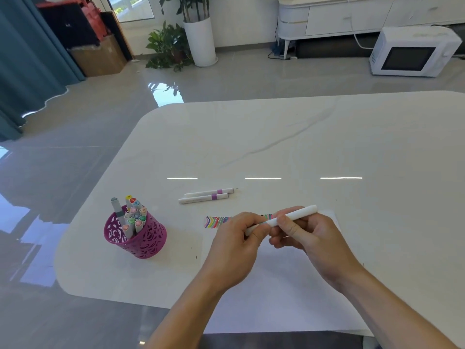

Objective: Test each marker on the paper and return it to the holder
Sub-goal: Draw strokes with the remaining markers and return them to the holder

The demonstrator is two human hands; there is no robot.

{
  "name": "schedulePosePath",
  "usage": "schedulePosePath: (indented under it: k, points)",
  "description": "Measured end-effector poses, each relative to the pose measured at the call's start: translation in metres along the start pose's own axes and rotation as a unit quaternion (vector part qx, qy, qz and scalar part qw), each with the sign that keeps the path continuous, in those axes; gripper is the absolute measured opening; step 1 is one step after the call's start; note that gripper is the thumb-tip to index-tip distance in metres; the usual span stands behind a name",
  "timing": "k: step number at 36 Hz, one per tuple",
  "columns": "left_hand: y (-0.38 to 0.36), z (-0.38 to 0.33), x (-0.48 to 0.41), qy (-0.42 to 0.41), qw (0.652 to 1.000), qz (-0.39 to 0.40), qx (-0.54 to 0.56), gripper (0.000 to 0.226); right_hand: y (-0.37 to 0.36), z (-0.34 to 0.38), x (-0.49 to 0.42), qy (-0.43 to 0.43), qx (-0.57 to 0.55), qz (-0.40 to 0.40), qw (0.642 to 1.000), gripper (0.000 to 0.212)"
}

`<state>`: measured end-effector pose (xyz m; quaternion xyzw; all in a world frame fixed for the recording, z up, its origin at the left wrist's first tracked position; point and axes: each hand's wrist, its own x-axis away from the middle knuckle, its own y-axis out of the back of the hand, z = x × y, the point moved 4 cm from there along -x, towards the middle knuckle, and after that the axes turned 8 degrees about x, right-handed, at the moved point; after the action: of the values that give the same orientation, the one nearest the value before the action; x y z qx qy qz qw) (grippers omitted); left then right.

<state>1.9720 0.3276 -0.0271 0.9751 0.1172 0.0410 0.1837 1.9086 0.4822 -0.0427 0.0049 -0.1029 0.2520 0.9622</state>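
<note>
Both forearms enter from the near edge and meet over the paper (pixel 276 285), a white sheet lying on the pale table (pixel 327 137). Left hand (pixel 236 238): fingers curled round the lower left end of a white marker (pixel 297 215), knuckles up, tip of the marker hidden inside the grip. Right hand (pixel 309 235): thumb and fingers pinch the same marker at mid-barrel; its upper right end sticks out free past the fingers. The marker is held tilted above the far part of the paper, clear of the sheet; cannot tell whether its cap is on or off. Along the far edge of the paper runs a band of coloured zigzag strokes (pixel 216 221), partly covered by the hands. Just beyond the paper, two loose markers (pixel 205 198) lie side by side on the table, white barrels with purple bands, touching or nearly so. Left of the paper, well apart from it, stands the holder (pixel 143 238), a purple cut-out cup, upright, packed with upright markers (pixel 134 215) showing coloured cap ends. Far beyond the paper, on the glossy floor: a white microwave (pixel 412 51) to the right, and a tall white plant pot (pixel 200 41) toward the left.
</note>
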Motion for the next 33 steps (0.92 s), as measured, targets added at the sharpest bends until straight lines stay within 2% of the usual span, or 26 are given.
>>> schedulePosePath:
  k: [5,8,14,18,21,24,26,31,33]
  points:
    - [0.022,0.001,0.001,0.014,0.993,-0.069,0.094,0.009,0.002,-0.002,-0.006,-0.033,0.003,-0.008,0.999,0.038]
    - [0.041,-0.001,0.005,0.004,0.976,-0.138,0.165,0.016,0.007,-0.01,-0.01,-0.061,0.016,-0.027,0.998,0.022]
    - [0.072,-0.009,0.014,-0.039,0.949,-0.226,0.216,0.019,0.006,-0.018,-0.012,-0.083,0.145,-0.002,0.986,0.01]
    - [0.093,-0.017,0.022,-0.104,0.937,-0.289,0.163,0.019,-0.003,-0.022,-0.01,-0.078,0.215,0.02,0.973,0.01]
    - [0.111,-0.021,0.034,-0.157,0.921,-0.349,0.075,0.024,-0.009,-0.026,-0.009,-0.074,0.26,0.038,0.962,0.011]
    - [0.129,-0.029,0.046,-0.25,0.876,-0.405,-0.074,0.027,-0.013,-0.03,-0.008,-0.069,0.299,0.05,0.95,0.012]
    - [0.139,-0.029,0.052,-0.284,0.851,-0.428,-0.112,0.03,-0.015,-0.032,-0.008,-0.067,0.312,0.055,0.946,0.013]
    - [0.16,-0.018,0.057,-0.259,0.838,-0.457,-0.15,0.044,-0.017,-0.034,-0.008,-0.061,0.336,0.055,0.938,0.014]
    - [0.165,-0.014,0.057,-0.231,0.841,-0.461,-0.163,0.041,-0.018,-0.034,-0.008,-0.059,0.344,0.058,0.935,0.014]
